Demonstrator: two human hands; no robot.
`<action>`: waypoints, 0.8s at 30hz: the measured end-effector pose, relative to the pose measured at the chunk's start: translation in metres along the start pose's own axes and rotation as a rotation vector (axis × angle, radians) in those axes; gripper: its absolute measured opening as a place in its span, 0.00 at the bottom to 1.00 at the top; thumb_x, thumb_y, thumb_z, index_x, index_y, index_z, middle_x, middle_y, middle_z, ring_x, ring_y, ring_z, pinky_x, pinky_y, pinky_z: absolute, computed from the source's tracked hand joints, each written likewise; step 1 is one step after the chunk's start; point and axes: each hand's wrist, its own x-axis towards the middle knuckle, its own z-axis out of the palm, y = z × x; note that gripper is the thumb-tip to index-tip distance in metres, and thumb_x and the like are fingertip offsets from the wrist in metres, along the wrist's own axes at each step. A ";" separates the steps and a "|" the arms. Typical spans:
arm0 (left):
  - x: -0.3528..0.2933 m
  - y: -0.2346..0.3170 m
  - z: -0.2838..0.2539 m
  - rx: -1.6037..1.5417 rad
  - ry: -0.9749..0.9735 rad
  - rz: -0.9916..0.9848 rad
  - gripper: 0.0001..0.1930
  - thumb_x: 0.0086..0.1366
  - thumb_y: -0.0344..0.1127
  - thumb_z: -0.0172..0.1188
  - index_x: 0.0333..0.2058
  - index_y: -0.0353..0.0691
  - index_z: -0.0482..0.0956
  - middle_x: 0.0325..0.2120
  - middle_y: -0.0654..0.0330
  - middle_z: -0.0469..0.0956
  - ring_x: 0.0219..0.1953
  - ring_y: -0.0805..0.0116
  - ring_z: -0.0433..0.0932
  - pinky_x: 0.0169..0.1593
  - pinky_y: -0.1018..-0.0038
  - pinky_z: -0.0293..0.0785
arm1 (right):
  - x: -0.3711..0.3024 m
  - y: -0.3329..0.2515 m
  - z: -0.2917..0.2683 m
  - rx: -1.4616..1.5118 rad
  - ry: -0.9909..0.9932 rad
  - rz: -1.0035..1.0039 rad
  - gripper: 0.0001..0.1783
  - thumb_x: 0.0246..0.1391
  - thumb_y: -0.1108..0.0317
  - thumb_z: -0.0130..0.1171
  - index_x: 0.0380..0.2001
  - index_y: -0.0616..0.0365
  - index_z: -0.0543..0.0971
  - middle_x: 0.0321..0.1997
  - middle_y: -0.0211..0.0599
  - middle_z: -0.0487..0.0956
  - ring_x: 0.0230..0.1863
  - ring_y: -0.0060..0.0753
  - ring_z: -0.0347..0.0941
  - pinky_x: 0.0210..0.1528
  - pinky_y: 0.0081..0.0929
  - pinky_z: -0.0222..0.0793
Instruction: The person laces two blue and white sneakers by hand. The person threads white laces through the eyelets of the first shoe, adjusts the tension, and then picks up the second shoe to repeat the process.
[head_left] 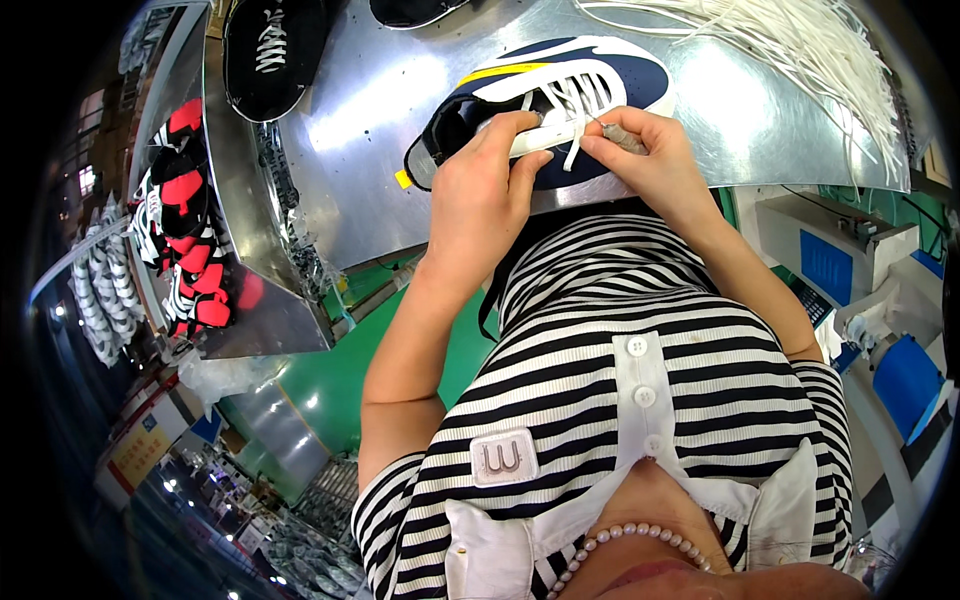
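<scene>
Gripping a navy sneaker (560, 90), both hands (480, 195) (650, 155) hide its near side.

My left hand (480, 190) covers the sneaker's (560, 90) near side — I can't see its sole. A second dark shoe (410, 10) is cut off by the top edge.
</scene>
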 end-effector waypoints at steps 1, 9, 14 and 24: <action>0.000 -0.001 0.000 -0.013 -0.004 -0.001 0.14 0.61 0.35 0.64 0.45 0.39 0.75 0.31 0.52 0.80 0.27 0.50 0.79 0.32 0.62 0.73 | 0.000 -0.002 0.000 0.016 0.001 0.035 0.07 0.58 0.67 0.63 0.35 0.59 0.82 0.26 0.17 0.76 0.26 0.07 0.65 0.28 0.09 0.59; 0.005 0.009 0.001 0.043 -0.082 -0.126 0.17 0.59 0.41 0.69 0.42 0.37 0.77 0.29 0.53 0.82 0.27 0.58 0.80 0.32 0.69 0.73 | 0.010 0.005 0.008 -0.068 0.079 -0.329 0.09 0.57 0.66 0.62 0.35 0.60 0.80 0.24 0.27 0.79 0.25 0.13 0.68 0.27 0.18 0.64; 0.006 0.005 0.007 0.086 -0.005 -0.125 0.17 0.57 0.43 0.70 0.38 0.39 0.77 0.27 0.57 0.82 0.22 0.60 0.79 0.28 0.69 0.72 | -0.006 -0.005 0.000 -0.105 0.013 -0.298 0.12 0.61 0.64 0.60 0.41 0.61 0.74 0.25 0.30 0.78 0.25 0.19 0.70 0.29 0.21 0.67; 0.008 0.002 0.012 0.112 0.010 -0.007 0.15 0.58 0.40 0.69 0.40 0.40 0.79 0.24 0.55 0.81 0.20 0.59 0.77 0.25 0.70 0.71 | -0.013 0.002 -0.007 -0.242 -0.049 -0.223 0.09 0.63 0.66 0.56 0.35 0.61 0.70 0.20 0.37 0.77 0.22 0.35 0.76 0.27 0.29 0.68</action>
